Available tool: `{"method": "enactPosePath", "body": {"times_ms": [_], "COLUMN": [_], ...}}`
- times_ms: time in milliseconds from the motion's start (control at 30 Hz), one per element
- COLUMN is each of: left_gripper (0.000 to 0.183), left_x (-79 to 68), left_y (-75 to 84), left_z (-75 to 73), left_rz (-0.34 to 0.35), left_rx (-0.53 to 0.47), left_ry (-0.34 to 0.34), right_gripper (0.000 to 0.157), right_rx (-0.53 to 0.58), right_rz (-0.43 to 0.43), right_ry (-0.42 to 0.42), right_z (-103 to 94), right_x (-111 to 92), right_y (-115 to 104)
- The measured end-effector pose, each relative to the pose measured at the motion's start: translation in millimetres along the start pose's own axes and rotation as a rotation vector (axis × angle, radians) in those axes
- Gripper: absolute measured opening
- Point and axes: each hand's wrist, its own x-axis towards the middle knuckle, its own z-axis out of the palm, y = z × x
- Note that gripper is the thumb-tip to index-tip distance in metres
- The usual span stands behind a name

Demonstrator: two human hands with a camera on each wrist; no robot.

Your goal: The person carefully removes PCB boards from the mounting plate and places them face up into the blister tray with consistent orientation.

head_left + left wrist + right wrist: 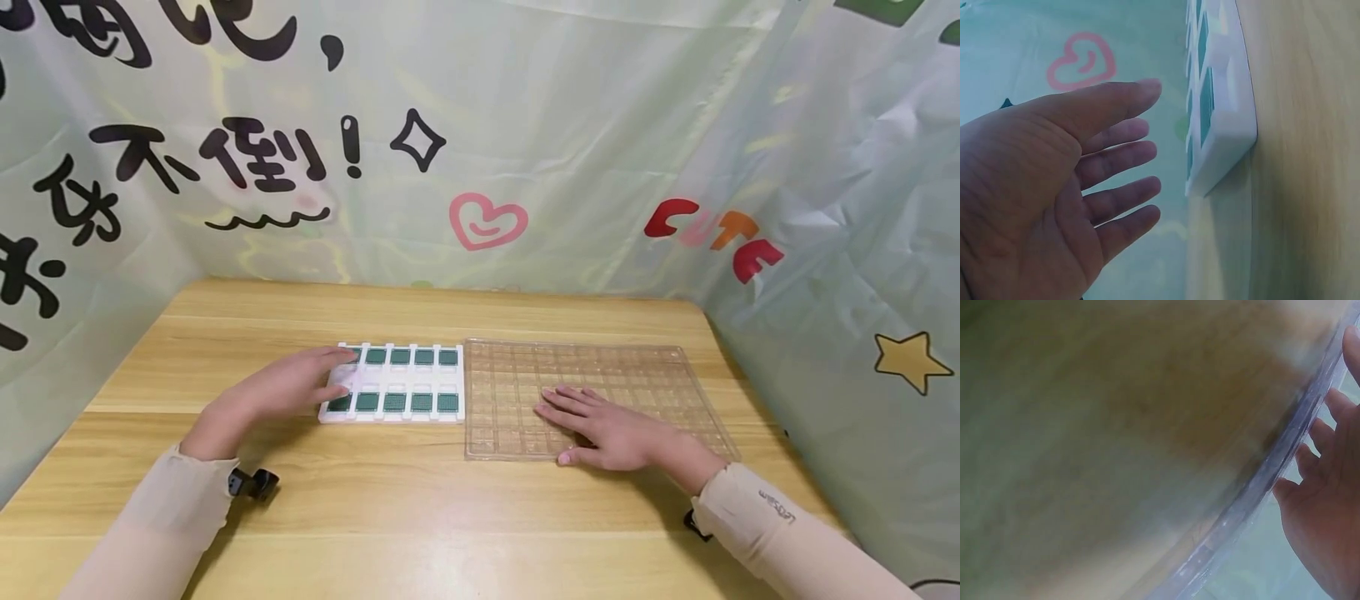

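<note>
A white tray (378, 380) lies mid-table, holding two rows of small square green chips (394, 402). Over its left end is my left hand (288, 383), fingers extended and thumb apart; the left wrist view shows a gap between this hand (1066, 169) and the tray's side (1229, 134). A clear plastic tray (510, 400), moulded into a grid of pockets, sits directly to the right of the white one. My right hand (611, 433) is spread palm down over its front middle. Whether those fingertips touch the clear tray (1254, 490) I cannot tell.
Both trays lie on a light wooden table (390, 517). A printed cloth (585, 150) hangs behind it and along the sides. Small black devices, one of them a wrist camera (255, 483), sit at both cuffs.
</note>
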Motion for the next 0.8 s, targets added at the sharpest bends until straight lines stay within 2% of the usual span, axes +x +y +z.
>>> {"method": "enactPosePath", "body": {"times_ms": [233, 367, 600, 800], "left_gripper": [0.051, 0.049, 0.049, 0.048], "left_x": [12.7, 17.6, 22.9, 21.9], "left_y": [-9.7, -15.3, -23.0, -27.5], "left_z": [-1.1, -2.1, -2.1, -0.1], "left_rz": [-0.050, -0.046, -0.063, -0.071], "left_rx": [0.019, 0.037, 0.019, -0.008], "left_ry": [0.030, 0.031, 0.017, 0.009], "right_gripper": [0.076, 0.076, 0.078, 0.082], "right_rx": [0.025, 0.024, 0.033, 0.017], "right_rz": [0.007, 0.018, 0.017, 0.042], "right_ry": [0.005, -0.014, -0.019, -0.036], "right_z": [-2.1, -3.3, -5.4, -10.7], "right_x": [-1.5, -1.1, -0.2, -1.3], "right_y": [1.2, 1.9, 1.4, -4.4]}}
